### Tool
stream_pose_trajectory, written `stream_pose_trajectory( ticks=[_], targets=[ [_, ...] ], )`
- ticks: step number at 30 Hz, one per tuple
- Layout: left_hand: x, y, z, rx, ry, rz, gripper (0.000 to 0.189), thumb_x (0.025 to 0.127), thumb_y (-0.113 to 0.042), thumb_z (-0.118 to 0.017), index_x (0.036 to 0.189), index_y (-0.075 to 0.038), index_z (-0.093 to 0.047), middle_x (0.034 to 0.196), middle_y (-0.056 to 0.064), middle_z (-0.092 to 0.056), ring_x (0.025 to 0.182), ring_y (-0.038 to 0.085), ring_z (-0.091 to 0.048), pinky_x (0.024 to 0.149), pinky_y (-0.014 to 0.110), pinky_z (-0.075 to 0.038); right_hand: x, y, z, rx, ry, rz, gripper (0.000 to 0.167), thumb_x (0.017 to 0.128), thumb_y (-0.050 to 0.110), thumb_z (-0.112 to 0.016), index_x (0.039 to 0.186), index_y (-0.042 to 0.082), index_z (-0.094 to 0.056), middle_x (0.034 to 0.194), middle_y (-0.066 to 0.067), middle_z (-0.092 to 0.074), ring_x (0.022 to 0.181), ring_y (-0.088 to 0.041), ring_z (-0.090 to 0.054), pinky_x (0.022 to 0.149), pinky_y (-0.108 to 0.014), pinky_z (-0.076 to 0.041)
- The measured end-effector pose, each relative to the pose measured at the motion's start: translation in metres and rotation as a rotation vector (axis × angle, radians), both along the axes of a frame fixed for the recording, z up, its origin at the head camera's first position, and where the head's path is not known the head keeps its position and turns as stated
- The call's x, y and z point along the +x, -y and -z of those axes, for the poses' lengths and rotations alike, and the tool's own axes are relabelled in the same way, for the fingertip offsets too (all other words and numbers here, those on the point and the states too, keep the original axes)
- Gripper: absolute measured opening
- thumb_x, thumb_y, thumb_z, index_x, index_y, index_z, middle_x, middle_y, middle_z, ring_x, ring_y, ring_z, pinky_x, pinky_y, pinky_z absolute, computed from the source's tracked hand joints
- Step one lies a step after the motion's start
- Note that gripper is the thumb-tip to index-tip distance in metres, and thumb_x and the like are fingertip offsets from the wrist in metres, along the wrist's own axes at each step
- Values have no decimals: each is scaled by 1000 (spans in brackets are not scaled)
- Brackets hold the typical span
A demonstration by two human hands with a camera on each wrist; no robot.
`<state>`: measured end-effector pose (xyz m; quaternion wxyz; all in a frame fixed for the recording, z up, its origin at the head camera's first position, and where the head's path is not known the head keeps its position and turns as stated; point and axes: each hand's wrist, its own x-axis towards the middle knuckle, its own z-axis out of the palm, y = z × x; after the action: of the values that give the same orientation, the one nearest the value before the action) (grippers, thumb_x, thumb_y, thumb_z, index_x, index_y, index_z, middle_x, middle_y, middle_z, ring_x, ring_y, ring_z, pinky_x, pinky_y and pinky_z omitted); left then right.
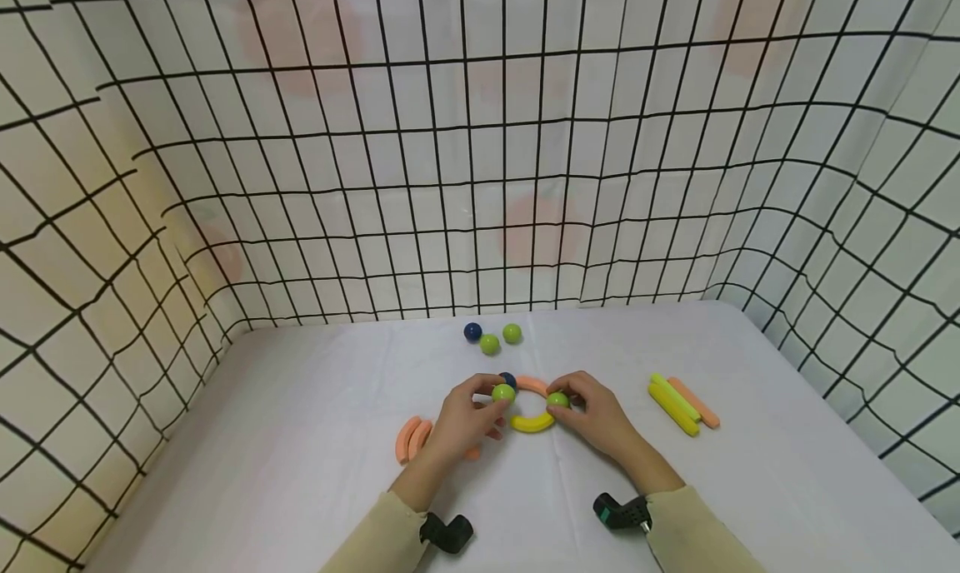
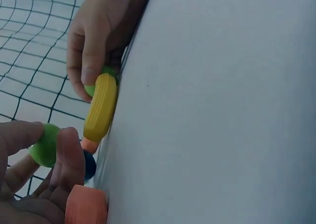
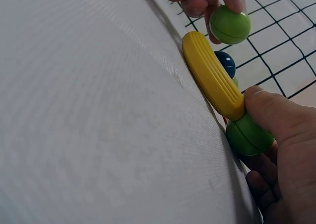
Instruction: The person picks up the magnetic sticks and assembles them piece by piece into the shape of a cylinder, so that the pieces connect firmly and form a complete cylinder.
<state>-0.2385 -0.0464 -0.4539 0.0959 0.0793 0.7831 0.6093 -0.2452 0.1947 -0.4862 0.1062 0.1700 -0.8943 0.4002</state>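
My left hand point(image 1: 461, 423) pinches a green ball point(image 1: 503, 394) between thumb and fingertips; the left wrist view shows this green ball point(image 2: 46, 146) raised off the table. With thumb and fingers, my right hand point(image 1: 603, 415) grips another green ball point(image 1: 557, 401) low at the table. That ball touches the right end of a yellow curved piece point(image 1: 532, 424), and in the right wrist view the thumb lies against the yellow curved piece point(image 3: 212, 75). Behind it an orange curved piece point(image 1: 532, 384) arcs round the far side of a ring shape. A dark blue ball point(image 1: 509, 380) sits at its left end, partly hidden.
Two orange curved pieces point(image 1: 408, 440) lie left of my left hand, and another orange piece point(image 1: 472, 454) shows beside its wrist. Farther back are a navy ball point(image 1: 472, 332) and two green balls point(image 1: 489, 344). Yellow, lime and orange sticks point(image 1: 673, 408) lie right. Black netting point(image 1: 480, 181) surrounds the white table point(image 1: 300, 406).
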Motion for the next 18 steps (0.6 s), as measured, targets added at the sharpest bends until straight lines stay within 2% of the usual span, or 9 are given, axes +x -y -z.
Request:
stream_pose_trajectory(
  ticks=[7,13,16,18],
  targets=[
    [6,5,1,-71,-48,54,37,95,-19,-68,130,-10,-61,121,11,-60,71,17,-67,58,31,-58,0,1,1,20,15,31,24,88,17,-77,111,18,-68,108,3,-64,95,-11,-57,87,-28,-52],
    [11,6,-1,-160,-47,85,36,95,-18,-68,130,-14,-61,121,5,-60,66,16,-63,56,28,-54,0,2,-1,20,37,38,24,89,19,-76,111,20,-68,112,2,-64,98,-12,-56,88,-28,-51],
    [12,8,0,-214,-67,93,37,95,-20,-69,130,-15,-61,119,3,-60,62,14,-61,55,28,-51,1,2,-2,8,71,5,24,89,21,-76,112,23,-69,121,1,-61,105,-15,-57,91,-33,-50],
    [12,11,1,-247,-86,95,37,94,-20,-69,130,-15,-61,118,3,-61,61,13,-60,54,27,-50,2,3,-3,7,94,-26,24,88,24,-77,111,26,-69,129,0,-58,115,-21,-57,98,-42,-50]
  ],
)
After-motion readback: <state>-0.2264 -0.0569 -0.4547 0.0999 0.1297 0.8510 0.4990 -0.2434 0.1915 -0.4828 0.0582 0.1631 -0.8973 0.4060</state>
